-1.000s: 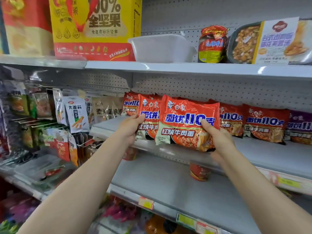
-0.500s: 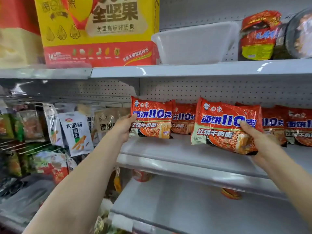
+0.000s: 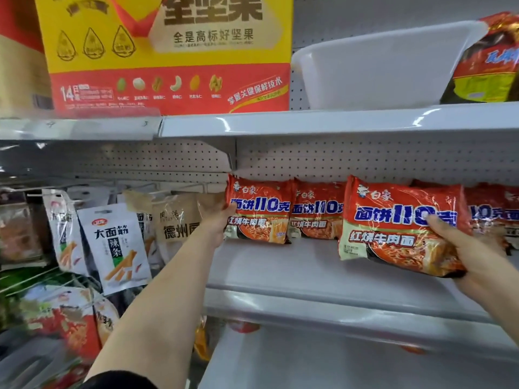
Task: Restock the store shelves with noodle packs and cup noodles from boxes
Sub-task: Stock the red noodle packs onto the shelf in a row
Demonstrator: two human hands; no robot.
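Left hand [image 3: 214, 224] grips a noodle pack [image 3: 259, 213] standing at the left end of the shelf [image 3: 280, 279]. Right hand [image 3: 474, 256] pinches another pack [image 3: 393, 226] just above the shelf's front edge.

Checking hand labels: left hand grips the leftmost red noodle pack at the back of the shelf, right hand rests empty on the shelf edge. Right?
Not quite. In the head view the right hand is not empty: it holds a red plastic noodle pack above the grey metal shelf. The left hand does grip the leftmost red noodle pack.
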